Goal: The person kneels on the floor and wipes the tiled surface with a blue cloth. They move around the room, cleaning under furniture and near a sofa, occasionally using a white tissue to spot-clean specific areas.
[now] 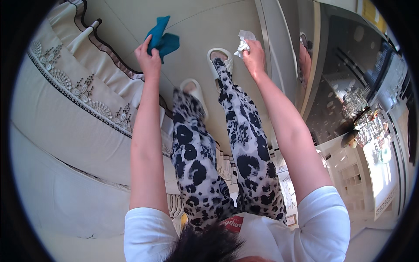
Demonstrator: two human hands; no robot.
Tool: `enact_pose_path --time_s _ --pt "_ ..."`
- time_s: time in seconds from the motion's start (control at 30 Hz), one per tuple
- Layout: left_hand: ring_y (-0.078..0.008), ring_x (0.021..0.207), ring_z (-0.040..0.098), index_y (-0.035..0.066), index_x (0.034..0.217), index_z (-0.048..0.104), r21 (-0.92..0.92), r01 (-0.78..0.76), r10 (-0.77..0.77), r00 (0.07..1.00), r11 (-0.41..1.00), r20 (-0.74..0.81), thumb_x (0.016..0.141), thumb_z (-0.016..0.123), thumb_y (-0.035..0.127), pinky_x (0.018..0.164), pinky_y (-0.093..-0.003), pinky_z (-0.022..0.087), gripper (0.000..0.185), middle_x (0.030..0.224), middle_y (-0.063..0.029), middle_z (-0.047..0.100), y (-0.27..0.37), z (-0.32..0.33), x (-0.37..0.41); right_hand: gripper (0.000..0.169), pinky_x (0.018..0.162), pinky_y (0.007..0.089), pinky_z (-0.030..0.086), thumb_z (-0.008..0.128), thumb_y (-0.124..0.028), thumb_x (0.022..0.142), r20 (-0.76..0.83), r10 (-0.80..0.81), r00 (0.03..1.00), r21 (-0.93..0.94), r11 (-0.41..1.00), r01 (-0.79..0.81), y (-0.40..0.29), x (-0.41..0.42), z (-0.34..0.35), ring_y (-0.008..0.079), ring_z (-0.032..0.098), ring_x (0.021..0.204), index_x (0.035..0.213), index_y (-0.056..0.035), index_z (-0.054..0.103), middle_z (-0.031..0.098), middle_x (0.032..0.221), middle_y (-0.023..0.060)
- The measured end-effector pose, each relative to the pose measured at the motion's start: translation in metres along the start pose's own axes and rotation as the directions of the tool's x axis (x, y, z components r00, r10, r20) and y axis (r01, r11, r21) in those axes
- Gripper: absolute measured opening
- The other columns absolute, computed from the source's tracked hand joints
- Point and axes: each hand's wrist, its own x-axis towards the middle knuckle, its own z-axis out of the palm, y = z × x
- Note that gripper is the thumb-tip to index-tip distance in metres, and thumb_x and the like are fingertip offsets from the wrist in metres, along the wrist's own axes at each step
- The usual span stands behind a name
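My left hand (149, 58) pinches a teal cloth (164, 41), which hangs in loose folds above the tiled floor at the upper left. Crumpled white tissue (243, 45), with a thin, partly see-through edge, is held in my right hand (254, 56) at the upper right. Both arms reach forward, and the hands are well apart. Below and between them show my feet in pale slide sandals (219, 54), under black-and-white patterned trousers.
A bed with a ruffled, lace-trimmed skirt (108, 59) runs along the left. To the right stands a cabinet with a pale side panel (284, 42) and a dark glossy, reflecting front (337, 75). Light floor tiles (203, 26) lie between them.
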Motion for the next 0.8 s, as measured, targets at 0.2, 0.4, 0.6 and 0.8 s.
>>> enact_pose_path --time_s 0.2,0.4,0.6,0.8 --pt "-0.0299 0.106 0.050 0.013 0.125 0.063 0.146 0.255 -0.219 0.950 0.956 -0.222 0.077 0.053 0.003 0.096 -0.0378 0.042 0.050 0.115 -0.0159 0.048 -0.046 0.003 -0.034 0.036 0.091 0.0398 0.049 0.057 -0.005 0.079 -0.111 -0.001 0.994 0.033 0.999 0.005 0.019 -0.008 -0.006 0.0318 0.059 0.106 0.114 -0.0100 0.066 0.060 0.118 0.0103" --pt "-0.0378 0.114 0.047 0.002 0.135 0.051 0.084 0.516 -0.486 0.842 0.853 -0.235 0.080 0.051 0.007 0.104 -0.0417 0.035 0.055 0.130 -0.0244 0.043 -0.111 0.035 -0.065 0.035 0.094 0.0409 0.047 0.057 -0.009 0.084 -0.225 -0.025 0.974 -0.120 0.993 -0.002 0.072 -0.006 0.018 0.0327 0.058 0.112 0.118 -0.0108 0.065 0.058 0.127 0.0111" --pt "-0.0560 0.137 0.018 0.005 0.152 0.014 0.414 0.438 -0.429 0.895 0.798 -0.120 0.091 0.051 0.044 0.114 -0.0559 0.015 0.081 0.153 -0.0346 0.012 -0.118 0.092 -0.075 0.043 0.096 0.0413 0.047 0.054 -0.010 0.089 -0.176 0.101 0.979 -0.287 0.946 -0.149 0.138 -0.005 0.049 0.0341 0.052 0.122 0.131 -0.0114 0.054 0.044 0.145 0.0125" --pt "-0.0567 0.137 0.015 0.007 0.149 0.026 0.574 0.292 -0.050 0.915 0.765 -0.399 0.093 0.048 0.042 0.106 -0.0633 0.026 0.070 0.155 -0.0271 0.012 -0.122 0.044 0.028 0.049 0.100 0.0409 0.047 0.051 -0.011 0.093 -0.205 -0.022 0.979 -0.268 0.963 -0.035 0.110 -0.018 0.052 0.0343 0.040 0.134 0.141 -0.0089 0.040 0.032 0.152 0.0131"
